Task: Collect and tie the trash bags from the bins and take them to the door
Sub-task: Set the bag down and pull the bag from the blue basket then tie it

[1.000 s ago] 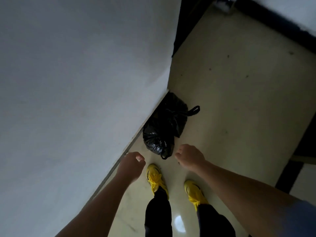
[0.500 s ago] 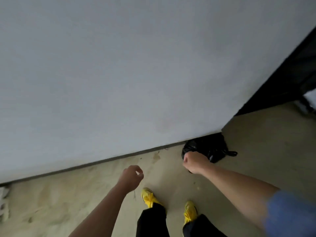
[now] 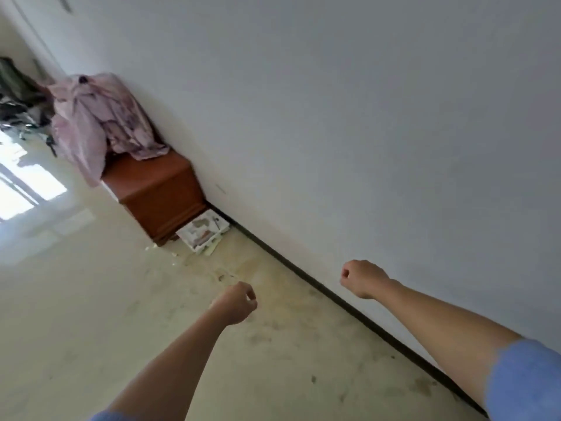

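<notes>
Trash bags could not be found anywhere in the head view; no black bag showed at any clock position, and neither hand held one. Two bare hands were raised in front of the camera. The left hand (image 3: 235, 303), at about six o'clock, was curled into a loose fist with the thumb pressed to the forefinger, gripping nothing. The right hand (image 3: 361, 278), at about four o'clock and well apart from the left, was also balled into a fist with nothing in it. Two forearms ran up from the lower edge, and a blue sleeve cuff (image 3: 523, 379) showed on the right arm at five o'clock.

One plain white wall (image 3: 364, 117) filled the upper right, meeting one pale glossy tiled floor (image 3: 76, 299) along a single dark baseboard strip (image 3: 358, 311). At ten o'clock one reddish-brown wooden cabinet (image 3: 158, 192) stood against the wall. One heap of crumpled pink cloth (image 3: 97, 120) lay on top of it and hung over its near side. Just beside the cabinet's foot, at about eleven o'clock from the left hand, sat one flat white tray-like object (image 3: 205, 233), possibly a stained foam box, though the blur made that uncertain. A dark cluttered pile (image 3: 18, 98) lay at nine o'clock.
</notes>
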{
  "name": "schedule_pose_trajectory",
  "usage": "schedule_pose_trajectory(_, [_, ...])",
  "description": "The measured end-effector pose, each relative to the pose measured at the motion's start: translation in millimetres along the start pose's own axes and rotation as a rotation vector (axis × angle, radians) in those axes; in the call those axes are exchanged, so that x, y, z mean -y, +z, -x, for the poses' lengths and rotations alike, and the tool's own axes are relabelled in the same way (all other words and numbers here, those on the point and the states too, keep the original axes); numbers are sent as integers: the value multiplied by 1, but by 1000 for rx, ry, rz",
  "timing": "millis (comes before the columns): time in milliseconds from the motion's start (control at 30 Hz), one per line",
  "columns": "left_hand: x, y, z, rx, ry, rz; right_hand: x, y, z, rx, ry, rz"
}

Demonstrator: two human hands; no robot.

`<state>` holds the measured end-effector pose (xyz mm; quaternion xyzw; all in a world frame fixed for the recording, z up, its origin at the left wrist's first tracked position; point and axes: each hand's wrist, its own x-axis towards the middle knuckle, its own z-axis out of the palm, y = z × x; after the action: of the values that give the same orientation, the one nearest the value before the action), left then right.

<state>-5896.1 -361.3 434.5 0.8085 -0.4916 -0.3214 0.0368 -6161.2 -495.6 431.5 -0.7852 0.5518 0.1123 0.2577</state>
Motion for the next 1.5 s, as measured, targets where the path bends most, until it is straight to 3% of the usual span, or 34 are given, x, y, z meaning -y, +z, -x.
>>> schedule_pose_trajectory(333, [230, -176, -16, -255, -320, 185, 341, -29, -131, 35, -439, 200])
schedule_pose_trajectory(767, [473, -364, -95, -484, -659, 501, 728, -20, -335, 171, -733, 366])
schedule_pose_trajectory(1000, [631, -417, -95, -490, -856, 592, 950, 45, -367, 245, -949, 481])
schedule_pose_trajectory(1200, [795, -496, -118, -463, -889, 617, 1124, 104, -407, 258, -942, 512])
schedule_pose_trajectory(1500, [981, -681, -192, -504, -822, 540, 1355, 88, -489, 188, -934, 423])
